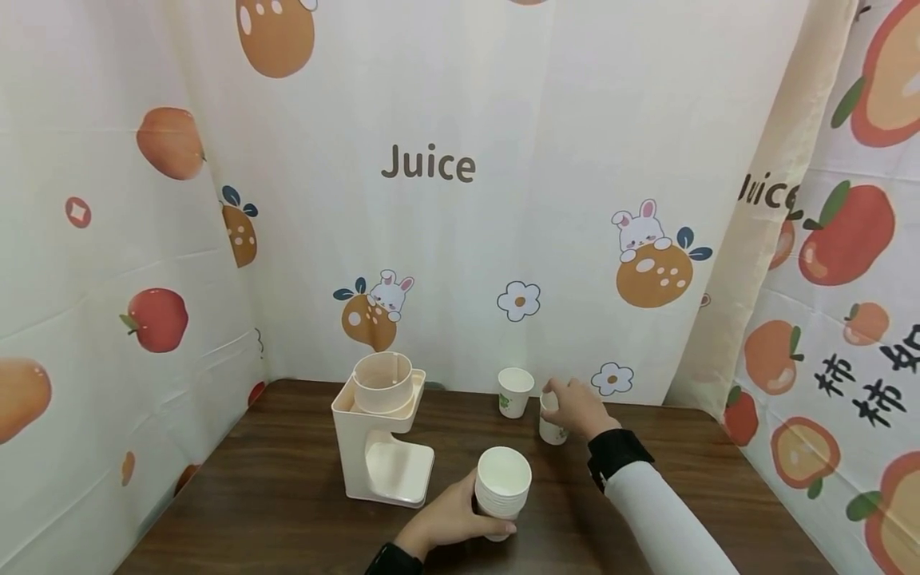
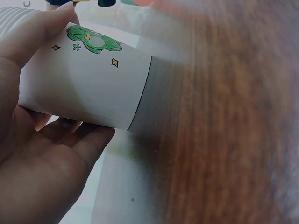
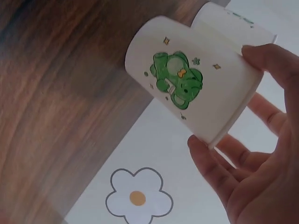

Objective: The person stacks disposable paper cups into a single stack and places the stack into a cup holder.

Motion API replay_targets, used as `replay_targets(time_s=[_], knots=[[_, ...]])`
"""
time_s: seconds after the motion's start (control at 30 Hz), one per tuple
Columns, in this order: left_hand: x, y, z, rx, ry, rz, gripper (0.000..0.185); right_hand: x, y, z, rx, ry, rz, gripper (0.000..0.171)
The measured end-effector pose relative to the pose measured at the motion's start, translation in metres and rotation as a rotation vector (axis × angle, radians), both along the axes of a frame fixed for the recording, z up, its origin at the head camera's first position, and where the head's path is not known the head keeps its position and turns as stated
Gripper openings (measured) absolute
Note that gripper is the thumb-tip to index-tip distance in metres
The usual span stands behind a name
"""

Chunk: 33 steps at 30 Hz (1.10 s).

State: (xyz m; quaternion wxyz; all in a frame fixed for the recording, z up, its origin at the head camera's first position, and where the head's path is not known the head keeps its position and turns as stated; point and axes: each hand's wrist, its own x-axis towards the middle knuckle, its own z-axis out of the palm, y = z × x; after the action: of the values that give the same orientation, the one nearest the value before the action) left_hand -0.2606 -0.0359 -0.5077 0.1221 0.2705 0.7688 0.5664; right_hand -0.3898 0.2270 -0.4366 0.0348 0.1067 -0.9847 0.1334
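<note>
Count on the wooden table [image 1: 302,495]: one cream cup dispenser [image 1: 382,431]; one stack of paper cups [image 1: 501,489]; two single paper cups, one standing free [image 1: 515,391], one under a hand [image 1: 552,427]. Two hands: left [image 1: 449,521], right [image 1: 578,409].

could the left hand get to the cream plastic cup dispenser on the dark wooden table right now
Probably not freely: the left hand grips a stack of white paper cups. The cream plastic cup dispenser stands close by on its left with bare table between, but the hand is occupied.
</note>
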Motion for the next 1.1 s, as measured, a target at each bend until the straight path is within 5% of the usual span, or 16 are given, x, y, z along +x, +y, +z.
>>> replay_targets(time_s=[1.1], knots=[[0.001,-0.002,0.002,-0.016,-0.003,0.009,0.084,0.079,-0.004,0.010,-0.088,-0.037,0.089,0.037]])
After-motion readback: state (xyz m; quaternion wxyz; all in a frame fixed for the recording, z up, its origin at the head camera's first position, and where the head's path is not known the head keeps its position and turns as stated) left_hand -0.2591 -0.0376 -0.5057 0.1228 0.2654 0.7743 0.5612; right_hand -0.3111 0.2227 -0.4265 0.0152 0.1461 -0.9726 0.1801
